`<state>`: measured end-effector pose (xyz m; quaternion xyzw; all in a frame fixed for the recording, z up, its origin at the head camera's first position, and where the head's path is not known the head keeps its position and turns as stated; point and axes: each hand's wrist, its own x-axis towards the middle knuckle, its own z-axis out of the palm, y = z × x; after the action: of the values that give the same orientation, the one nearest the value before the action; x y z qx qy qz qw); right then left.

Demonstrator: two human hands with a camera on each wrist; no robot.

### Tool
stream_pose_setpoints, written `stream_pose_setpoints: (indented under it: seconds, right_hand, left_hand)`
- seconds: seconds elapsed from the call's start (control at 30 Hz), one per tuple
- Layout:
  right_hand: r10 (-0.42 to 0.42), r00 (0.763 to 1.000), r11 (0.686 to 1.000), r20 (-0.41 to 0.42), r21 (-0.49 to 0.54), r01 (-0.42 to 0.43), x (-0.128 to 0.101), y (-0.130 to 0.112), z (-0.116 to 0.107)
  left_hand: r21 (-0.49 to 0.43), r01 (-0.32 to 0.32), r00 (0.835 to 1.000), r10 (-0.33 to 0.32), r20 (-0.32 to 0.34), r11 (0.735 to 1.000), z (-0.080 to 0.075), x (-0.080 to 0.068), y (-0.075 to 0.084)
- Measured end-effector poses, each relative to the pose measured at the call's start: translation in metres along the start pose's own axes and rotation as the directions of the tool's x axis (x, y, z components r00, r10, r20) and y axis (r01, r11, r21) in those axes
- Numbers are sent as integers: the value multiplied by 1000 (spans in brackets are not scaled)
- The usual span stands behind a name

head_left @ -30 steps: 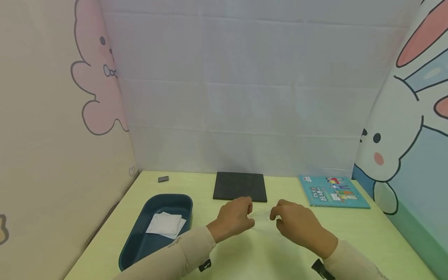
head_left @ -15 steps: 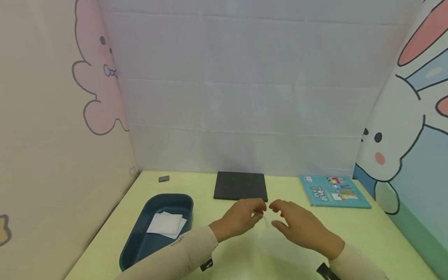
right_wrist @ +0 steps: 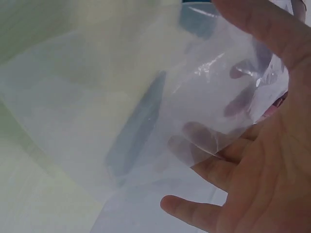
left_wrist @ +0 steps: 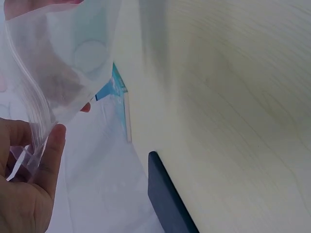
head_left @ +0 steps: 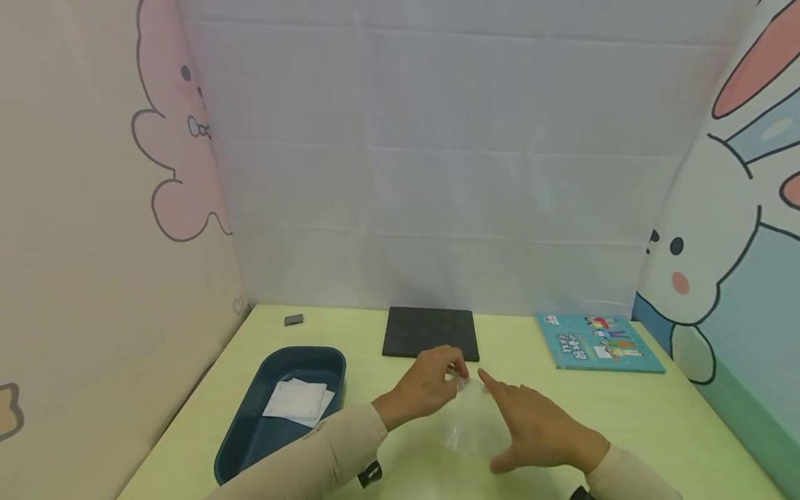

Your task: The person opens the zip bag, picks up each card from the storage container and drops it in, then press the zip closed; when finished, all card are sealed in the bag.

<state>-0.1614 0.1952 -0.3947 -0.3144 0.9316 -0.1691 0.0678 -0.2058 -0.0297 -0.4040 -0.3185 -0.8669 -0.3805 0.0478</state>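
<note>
— Two hands meet on one clear plastic bag (head_left: 470,423), which hangs just above the green table (head_left: 625,417), in front of the black pad (head_left: 430,332). Our left hand (head_left: 431,383) pinches its top edge with curled fingers; our right hand (head_left: 531,430) is flat with straight fingers and goes into the mouth.

— Which way does it point?

— We think the mouth faces up and away, and the long axis runs down toward us; the film is too clear to be sure.

— What could go wrong?

— The film is slippery. If our pinch loosens, the mouth may close. The blue tray (head_left: 250,434) with white pads (head_left: 298,401) lies left, the picture book (head_left: 596,342) right.
</note>
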Motion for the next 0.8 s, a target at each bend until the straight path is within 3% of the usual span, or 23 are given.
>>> stream_pose_setpoints:
  seconds: [0.17,0.37,0.47,0.63,0.73,0.8]
  right_hand:
    - [-47,994,999,-94,2,47,-2,-3,3]
    - [-176,960,983,-219,8,182,0,-22,7]
    - [-181,946,983,-270,-28,180,2,-26,8]
    - [-152,942,985,-300,38,171,3,-24,12]
    - [-183,930,979,-320,31,203,4,-22,16]
    - [-205,911,976,-357,-5,217,6,-21,17]
  left_hand:
    - [-10,41,999,-41,22,999,-1,3,0]
    - [-41,97,994,-94,57,994,0,4,1]
    - [-96,135,989,-128,78,986,0,5,1]
    - [-197,199,977,-180,111,960,-1,5,1]
    - [-226,210,975,-186,122,951,-2,5,1]
    - [-201,193,978,-171,122,960,-3,5,1]
